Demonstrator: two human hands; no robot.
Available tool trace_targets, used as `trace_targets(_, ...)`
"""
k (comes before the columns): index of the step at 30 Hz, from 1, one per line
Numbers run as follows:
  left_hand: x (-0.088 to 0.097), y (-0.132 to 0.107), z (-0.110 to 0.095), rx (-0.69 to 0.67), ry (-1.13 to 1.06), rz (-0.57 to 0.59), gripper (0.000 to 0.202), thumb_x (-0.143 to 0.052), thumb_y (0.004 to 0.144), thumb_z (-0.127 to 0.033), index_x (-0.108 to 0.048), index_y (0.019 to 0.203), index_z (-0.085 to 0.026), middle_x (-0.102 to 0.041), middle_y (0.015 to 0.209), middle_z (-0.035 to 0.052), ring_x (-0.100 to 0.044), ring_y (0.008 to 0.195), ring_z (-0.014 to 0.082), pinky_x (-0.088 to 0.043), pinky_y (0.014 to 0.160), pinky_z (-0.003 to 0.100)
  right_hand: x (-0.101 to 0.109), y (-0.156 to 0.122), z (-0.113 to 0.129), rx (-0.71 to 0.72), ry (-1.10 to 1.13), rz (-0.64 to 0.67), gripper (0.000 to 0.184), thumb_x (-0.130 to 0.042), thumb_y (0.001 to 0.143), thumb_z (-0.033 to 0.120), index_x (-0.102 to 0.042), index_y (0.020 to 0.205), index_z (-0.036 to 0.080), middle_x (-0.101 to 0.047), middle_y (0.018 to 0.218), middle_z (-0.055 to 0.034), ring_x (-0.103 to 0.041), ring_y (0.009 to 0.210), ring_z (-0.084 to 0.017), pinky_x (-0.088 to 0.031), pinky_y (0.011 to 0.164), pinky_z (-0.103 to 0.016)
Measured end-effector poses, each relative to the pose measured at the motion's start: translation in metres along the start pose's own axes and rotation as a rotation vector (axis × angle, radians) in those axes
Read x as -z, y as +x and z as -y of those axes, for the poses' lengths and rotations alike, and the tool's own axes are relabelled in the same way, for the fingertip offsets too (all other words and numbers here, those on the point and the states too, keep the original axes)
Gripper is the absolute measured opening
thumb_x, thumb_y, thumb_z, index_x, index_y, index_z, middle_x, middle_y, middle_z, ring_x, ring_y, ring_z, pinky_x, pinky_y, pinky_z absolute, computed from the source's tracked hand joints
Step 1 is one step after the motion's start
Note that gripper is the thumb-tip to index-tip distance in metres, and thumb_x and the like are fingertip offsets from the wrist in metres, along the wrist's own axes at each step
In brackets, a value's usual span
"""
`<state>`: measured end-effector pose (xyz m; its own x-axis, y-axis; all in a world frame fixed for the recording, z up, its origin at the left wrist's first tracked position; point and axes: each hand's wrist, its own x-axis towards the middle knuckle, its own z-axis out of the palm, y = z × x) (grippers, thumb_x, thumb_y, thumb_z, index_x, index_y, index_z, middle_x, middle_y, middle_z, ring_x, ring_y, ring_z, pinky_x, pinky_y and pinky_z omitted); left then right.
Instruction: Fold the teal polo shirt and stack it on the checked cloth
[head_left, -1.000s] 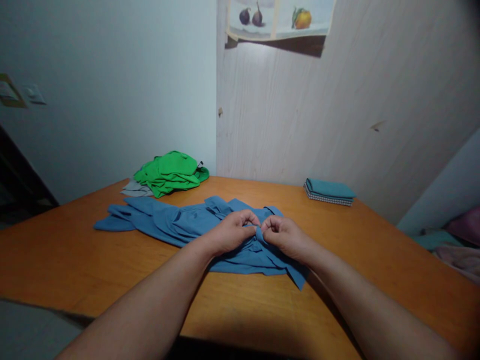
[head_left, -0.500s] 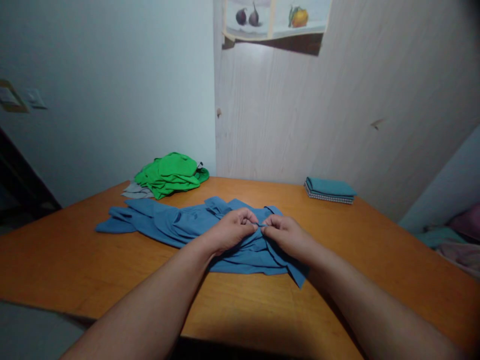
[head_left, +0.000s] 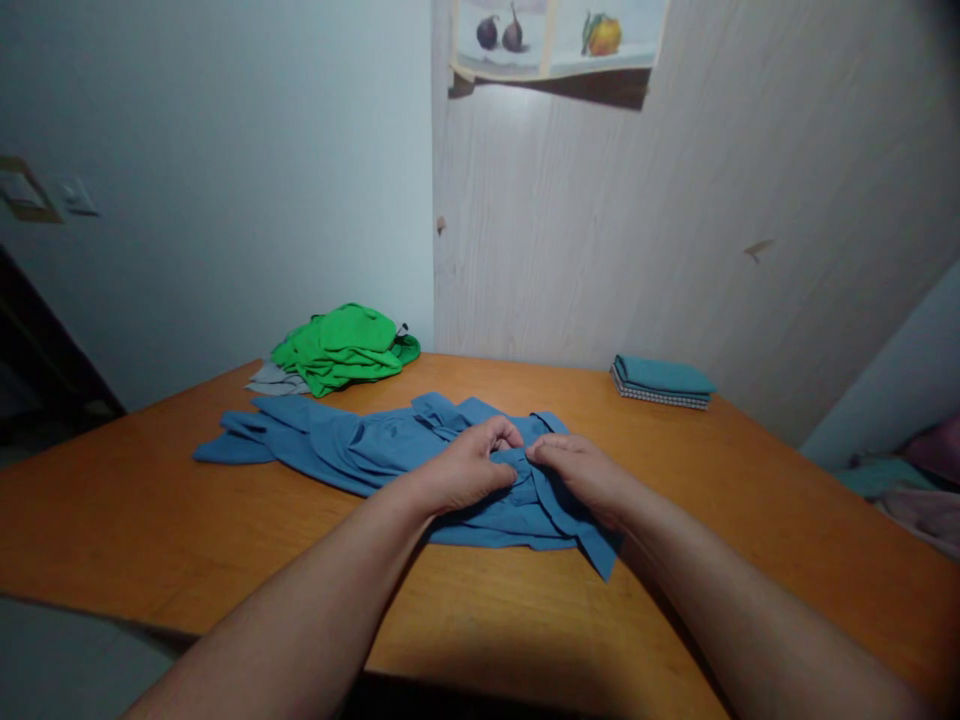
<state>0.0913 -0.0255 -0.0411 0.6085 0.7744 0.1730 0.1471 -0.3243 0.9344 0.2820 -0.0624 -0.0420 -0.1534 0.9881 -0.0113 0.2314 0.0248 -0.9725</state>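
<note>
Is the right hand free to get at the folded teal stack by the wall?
Probably yes: only bare table lies between the right hand and the folded teal stack. The hand is pinching the blue shirt, though, and would have to let go first.

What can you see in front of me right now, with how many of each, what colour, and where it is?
blue garment: one, blue, crumpled across the middle of the table
green garment: one heap, bright green, far left of the table by the wall
grey cloth: one, pale grey, partly under the left edge of the green heap
folded cloths: one small stack, teal on top with a chequered one beneath, far right of the table
table: one, orange-brown wood
fruit picture: one, pale with dark and orange fruit, high on the wall
wall switch: one, white, left wall
bedding: pink and teal, right edge
left hand: one, pinching the blue garment
right hand: one, pinching the same fold, fingertips meeting the left
</note>
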Motion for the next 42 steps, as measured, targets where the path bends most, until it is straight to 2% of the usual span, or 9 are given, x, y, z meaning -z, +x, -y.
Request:
trace_targets(3,-0.001,0.0,-0.001,-0.034,0.035,-0.023,0.031,-0.061,0.069,-0.01,-0.056,0.097,-0.021,-0.057,0.079,-0.0034,-0.051,0.067,0.0103,-0.04,0.061,0.02,0.001,0.001,-0.003,-0.04,0.009,0.014,0.023,-0.061,0.078,0.041,-0.052,0.068,0.022,-0.047,0.058,0.0047,-0.036,0.051,-0.011,-0.027,0.05,-0.026)
trace_targets(9,-0.001,0.0,-0.001,-0.165,0.195,-0.065,0.024,-0.06,0.074,-0.01,-0.064,0.096,-0.021,-0.065,0.09,0.0001,-0.058,0.086,0.0158,-0.045,0.078,0.025,0.002,0.003,-0.008,-0.053,0.069,0.014,0.02,-0.063,0.078,0.039,-0.056,0.071,0.021,-0.05,0.058,0.0045,-0.039,0.05,-0.011,-0.029,0.049,-0.025)
trace_targets(15,-0.001,0.002,0.005,-0.219,0.303,-0.124,0.015,-0.059,0.079,-0.013,-0.067,0.091,-0.019,-0.067,0.087,0.0009,-0.06,0.084,0.0169,-0.046,0.081,0.028,0.001,0.0,-0.003,-0.07,0.141,0.026,0.016,-0.064,0.074,0.034,-0.058,0.069,0.02,-0.056,0.061,0.0029,-0.045,0.052,-0.011,-0.034,0.051,-0.025)
trace_targets(26,-0.001,0.002,0.002,-0.167,0.275,-0.165,0.009,-0.061,0.082,-0.022,-0.067,0.087,-0.018,-0.067,0.082,0.0013,-0.06,0.079,0.0172,-0.047,0.077,0.028,0.001,-0.002,0.001,-0.134,0.241,0.044,0.019,-0.069,0.072,0.036,-0.059,0.074,0.02,-0.059,0.061,0.0028,-0.049,0.051,-0.012,-0.036,0.051,-0.024)
trace_targets(32,-0.003,0.002,-0.001,-0.141,0.269,-0.2,0.011,-0.06,0.081,-0.025,-0.068,0.085,-0.018,-0.067,0.079,0.0013,-0.059,0.079,0.0176,-0.046,0.076,0.028,-0.001,0.0,-0.004,-0.079,0.057,0.051,0.025,-0.07,0.074,0.039,-0.052,0.072,0.022,-0.048,0.056,0.0071,-0.038,0.047,-0.009,-0.026,0.046,-0.023)
trace_targets(38,-0.002,0.003,-0.001,-0.108,0.237,-0.193,0.01,-0.06,0.082,-0.025,-0.066,0.083,-0.017,-0.063,0.076,0.0,-0.054,0.074,0.0155,-0.043,0.069,0.026,-0.002,-0.001,-0.002,0.045,-0.138,0.024,0.022,-0.068,0.078,0.04,-0.056,0.078,0.021,-0.052,0.066,0.0039,-0.043,0.058,-0.011,-0.03,0.051,-0.024)
trace_targets(42,-0.002,0.002,-0.003,-0.102,0.187,-0.187,0.006,-0.061,0.08,-0.023,-0.064,0.081,-0.018,-0.061,0.075,-0.0001,-0.053,0.075,0.0154,-0.042,0.067,0.025,0.001,0.0,0.002,0.105,-0.07,-0.084,0.024,-0.064,0.081,0.043,-0.055,0.078,0.021,-0.05,0.068,0.0033,-0.043,0.062,-0.012,-0.033,0.056,-0.025)
